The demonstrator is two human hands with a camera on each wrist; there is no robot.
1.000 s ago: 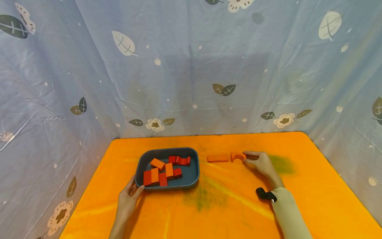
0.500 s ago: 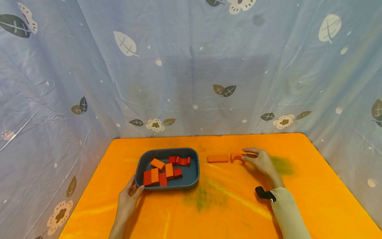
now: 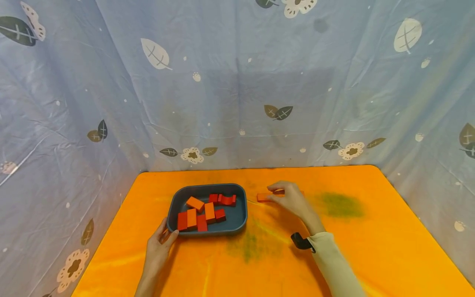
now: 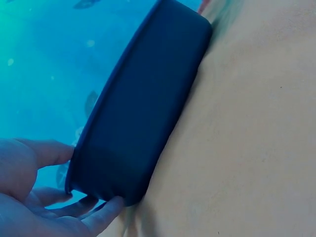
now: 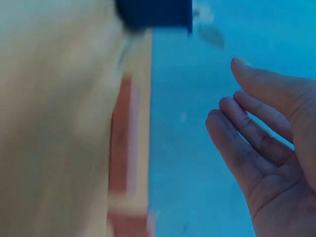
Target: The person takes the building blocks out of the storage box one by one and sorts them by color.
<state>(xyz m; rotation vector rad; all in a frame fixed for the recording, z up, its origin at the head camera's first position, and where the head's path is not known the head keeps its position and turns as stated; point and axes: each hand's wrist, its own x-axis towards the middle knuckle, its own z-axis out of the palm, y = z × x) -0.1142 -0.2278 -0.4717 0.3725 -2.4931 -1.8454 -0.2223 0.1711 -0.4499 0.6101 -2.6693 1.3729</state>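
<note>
My left hand point(image 3: 157, 247) grips the near left corner of a dark blue-grey tray point(image 3: 234, 215), with thumb and fingers against its outside in the left wrist view. Inside lie several red and orange blocks, among them a red block with a curved hollow point(image 3: 227, 200). My right hand point(image 3: 293, 202) hovers over the table with nothing in its grasp, fingers apart from the thumb. Beneath it lies a long orange block point(image 3: 262, 197), partly covered in the head view. An orange arch block point(image 5: 129, 224) lies beyond that one's end, mostly hidden behind the hand in the head view.
A yellow-orange cloth point(image 3: 219, 268) with green stains covers the table. Blue-grey leaf-patterned curtains point(image 3: 222, 95) hang behind the table and along both sides. A black strap device point(image 3: 301, 241) sits on my right wrist.
My right hand has let go of the arch block and moved left, to above the long orange block. Both blocks stay on the table. The left hand and tray hold still.
</note>
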